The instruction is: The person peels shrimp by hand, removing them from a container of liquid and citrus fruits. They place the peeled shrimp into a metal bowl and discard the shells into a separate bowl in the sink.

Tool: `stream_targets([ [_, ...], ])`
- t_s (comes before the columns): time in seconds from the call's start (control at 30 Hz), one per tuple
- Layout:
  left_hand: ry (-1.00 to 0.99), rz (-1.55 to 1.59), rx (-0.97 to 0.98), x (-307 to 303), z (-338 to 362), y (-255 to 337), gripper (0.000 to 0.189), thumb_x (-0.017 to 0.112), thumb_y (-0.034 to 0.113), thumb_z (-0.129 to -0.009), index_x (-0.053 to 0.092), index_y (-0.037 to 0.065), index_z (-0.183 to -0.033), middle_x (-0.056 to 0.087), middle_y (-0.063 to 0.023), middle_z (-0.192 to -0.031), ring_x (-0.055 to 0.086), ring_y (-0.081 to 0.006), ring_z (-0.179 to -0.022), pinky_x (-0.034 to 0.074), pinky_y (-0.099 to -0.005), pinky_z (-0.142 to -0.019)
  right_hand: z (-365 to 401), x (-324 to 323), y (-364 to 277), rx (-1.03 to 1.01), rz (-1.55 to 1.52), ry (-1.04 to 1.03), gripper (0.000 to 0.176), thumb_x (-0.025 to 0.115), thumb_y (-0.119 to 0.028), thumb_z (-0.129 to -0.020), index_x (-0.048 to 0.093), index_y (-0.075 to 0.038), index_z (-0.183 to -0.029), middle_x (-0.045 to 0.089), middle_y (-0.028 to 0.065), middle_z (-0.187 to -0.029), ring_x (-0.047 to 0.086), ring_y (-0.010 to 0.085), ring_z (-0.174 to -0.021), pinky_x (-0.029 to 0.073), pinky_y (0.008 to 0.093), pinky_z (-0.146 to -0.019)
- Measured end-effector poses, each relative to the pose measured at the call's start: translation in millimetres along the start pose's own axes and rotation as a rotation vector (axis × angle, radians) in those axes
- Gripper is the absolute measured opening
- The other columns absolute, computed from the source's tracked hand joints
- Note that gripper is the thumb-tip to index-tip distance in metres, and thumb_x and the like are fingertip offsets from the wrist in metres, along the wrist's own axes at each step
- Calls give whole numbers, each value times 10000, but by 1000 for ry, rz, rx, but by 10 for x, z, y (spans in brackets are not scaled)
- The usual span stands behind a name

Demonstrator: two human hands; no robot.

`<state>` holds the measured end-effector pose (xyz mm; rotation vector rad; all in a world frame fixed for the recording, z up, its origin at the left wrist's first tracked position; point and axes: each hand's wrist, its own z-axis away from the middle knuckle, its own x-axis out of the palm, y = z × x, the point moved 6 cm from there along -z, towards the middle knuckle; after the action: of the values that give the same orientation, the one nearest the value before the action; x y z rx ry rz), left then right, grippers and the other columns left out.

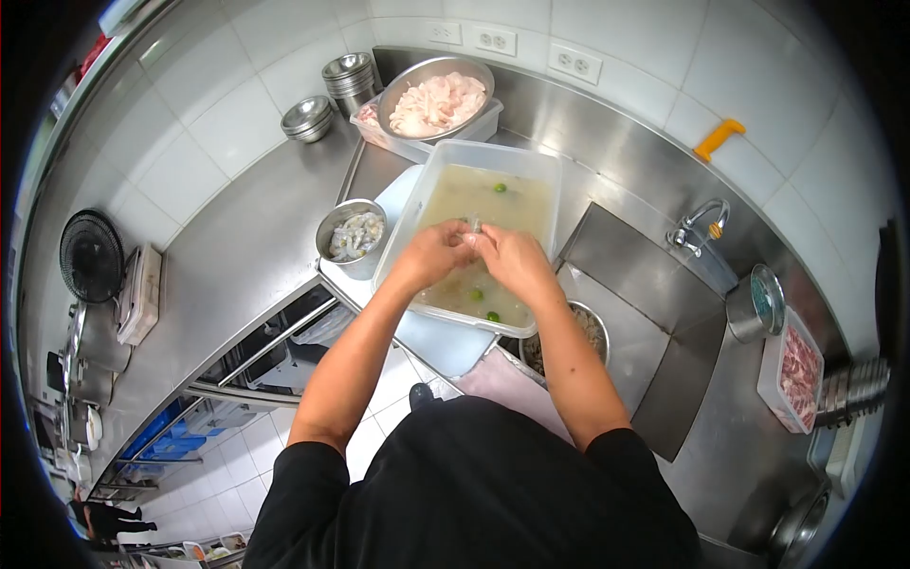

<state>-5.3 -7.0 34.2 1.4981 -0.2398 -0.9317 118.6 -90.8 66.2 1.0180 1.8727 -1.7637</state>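
Observation:
Over a clear plastic tub [552, 175] of cloudy liquid, my left hand [438, 254] and my right hand [514, 260] meet, fingertips pinched together. Between them is a small greyish shrimp [476, 226], mostly covered by the fingers. Several green limes [500, 188] float in the tub. Left of it stands a metal bowl [327, 248] of peeled shrimp [356, 235]. Another metal bowl [607, 346], partly hidden under my right forearm, holds greyish-brown pieces that I cannot make out clearly.
At the back, a large steel bowl [486, 87] of pale sliced meat rests on a plastic container. A sink [621, 284] with a faucet [700, 226] lies to the right, and a tub of red meat [796, 379] beyond. Stacked metal bowls [349, 81] stand back left.

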Motion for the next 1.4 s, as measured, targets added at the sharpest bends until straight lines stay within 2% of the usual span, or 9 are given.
stream_targets([
  [0.3,341,-458,299,-266,269,381,633,745,278,-850,510,-50,-1337,611,-274,-1258,579,-403,-1195,457,-437,-997,-35,-43,61,-205,-34,156,260,629,-184,-919,656,31,-1062,681,204,-911,634,412,-888,500,447,-820],
  [0.4,269,-358,290,-240,221,358,724,774,317,-824,471,-49,-1370,549,-283,-1337,539,-390,-1251,428,-428,-1044,-55,2,19,-391,-1,189,235,614,-157,-918,660,10,-1077,666,195,-940,611,409,-937,486,444,-850],
  [0.5,563,-493,543,-279,242,395,771,784,339,-813,440,-40,-1389,541,-273,-1349,538,-400,-1247,417,-432,-1062,-78,29,79,-318,22,127,212,611,-150,-919,672,-5,-1061,663,195,-970,600,404,-972,475,451,-858],
  [0.6,514,-585,578,-274,254,435,730,762,336,-848,440,-40,-1385,609,-259,-1263,588,-390,-1190,452,-420,-1013,-89,53,90,-305,41,85,216,610,-161,-923,675,-11,-1065,663,191,-958,598,401,-970,473,458,-851],
  [0.7,50,-61,162,-170,114,194,615,729,333,-895,478,-21,-1331,692,-171,-1051,668,-288,-977,511,-355,-853,-29,-4,16,-357,54,159,186,621,-169,-918,668,-12,-1006,655,184,-930,595,392,-948,467,456,-846],
  [0.9,-201,395,41,-89,12,119,295,730,310,-915,609,71,-1037,574,28,-757,515,-87,-652,432,-240,-625,86,-117,-56,-532,152,64,170,655,-184,-897,615,-20,-881,628,150,-862,574,370,-863,453,443,-820],
  [1.03,-322,385,-6,-133,-48,198,242,733,294,-913,649,69,-935,553,34,-712,491,-93,-622,430,-252,-633,198,-248,-53,-563,86,8,166,662,-190,-900,658,-29,-936,633,136,-869,584,339,-858,467,419,-804],
  [1.3,-377,415,94,34,27,385,276,702,190,-932,592,35,-1132,691,-39,-891,658,-128,-838,484,-261,-746,373,-422,154,-237,-133,51,220,668,-192,-923,678,-18,-1057,668,105,-889,623,238,-772,491,333,-730],
  [1.4,-371,383,126,139,39,437,270,690,172,-938,585,37,-1147,693,-37,-897,661,-129,-845,488,-266,-756,350,-420,159,-164,-225,52,218,671,-216,-908,629,-4,-928,606,163,-803,577,320,-722,460,398,-675],
])
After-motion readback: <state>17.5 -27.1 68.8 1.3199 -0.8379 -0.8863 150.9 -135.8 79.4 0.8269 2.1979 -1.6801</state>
